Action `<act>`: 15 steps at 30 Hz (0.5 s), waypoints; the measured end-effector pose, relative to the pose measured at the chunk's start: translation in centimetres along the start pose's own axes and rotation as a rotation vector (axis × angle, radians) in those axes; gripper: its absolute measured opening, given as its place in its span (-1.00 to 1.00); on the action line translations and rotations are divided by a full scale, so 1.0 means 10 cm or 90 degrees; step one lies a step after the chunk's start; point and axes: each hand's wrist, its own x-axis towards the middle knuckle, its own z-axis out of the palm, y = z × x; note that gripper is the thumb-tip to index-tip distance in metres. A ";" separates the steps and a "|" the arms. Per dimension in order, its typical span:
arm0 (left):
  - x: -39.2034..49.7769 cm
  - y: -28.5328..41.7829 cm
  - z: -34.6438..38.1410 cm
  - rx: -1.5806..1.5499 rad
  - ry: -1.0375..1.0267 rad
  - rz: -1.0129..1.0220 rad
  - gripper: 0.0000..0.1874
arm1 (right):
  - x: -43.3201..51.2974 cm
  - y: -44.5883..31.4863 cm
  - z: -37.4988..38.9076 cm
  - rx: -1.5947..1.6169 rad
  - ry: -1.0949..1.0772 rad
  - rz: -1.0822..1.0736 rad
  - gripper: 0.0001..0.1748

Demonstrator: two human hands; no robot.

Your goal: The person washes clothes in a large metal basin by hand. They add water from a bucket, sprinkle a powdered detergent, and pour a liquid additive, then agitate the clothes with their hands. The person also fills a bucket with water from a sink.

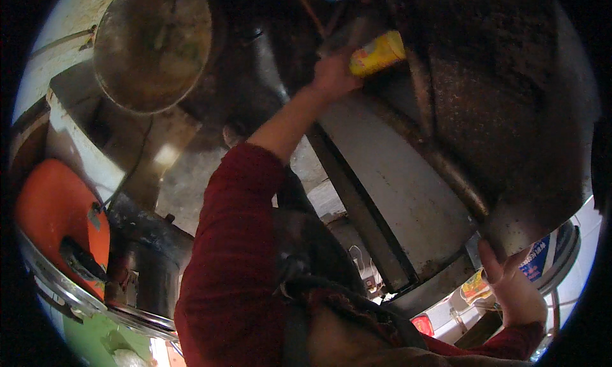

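My left arm, in a dark red sleeve, stretches up to the upper middle. There my left hand [334, 75] is closed at the near end of a yellow cylindrical container [378, 54] with a printed label. Blur and shade hide its fingers. At the lower right, my right hand [514, 283] grips the lower corner of a large dark, stained metal panel [507, 128], thumb and fingers on either side. A rounded metal bar [454, 176] runs along the panel's edge. Beside it slants a grey metal sheet [397, 176] with a dark frame strip.
A round, stained metal disc [153, 47] is at the upper left. Below it is a white-sided metal box [79, 133] and a dark cable. An orange plastic object [52, 209] sits at the far left. A blue printed package [538, 262] lies behind my right hand.
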 end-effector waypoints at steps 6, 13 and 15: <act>-0.13 -0.41 -0.26 -0.513 -0.035 -0.087 -0.32 | 0.07 0.02 0.05 0.043 0.080 0.023 -0.60; -0.13 -0.40 -0.54 -0.506 0.044 -0.079 -0.38 | 0.13 0.01 0.05 0.014 0.067 0.033 -0.57; -0.08 -0.38 -0.53 -0.395 0.128 -0.056 -0.38 | 0.11 0.00 0.07 -0.012 0.089 0.032 -0.56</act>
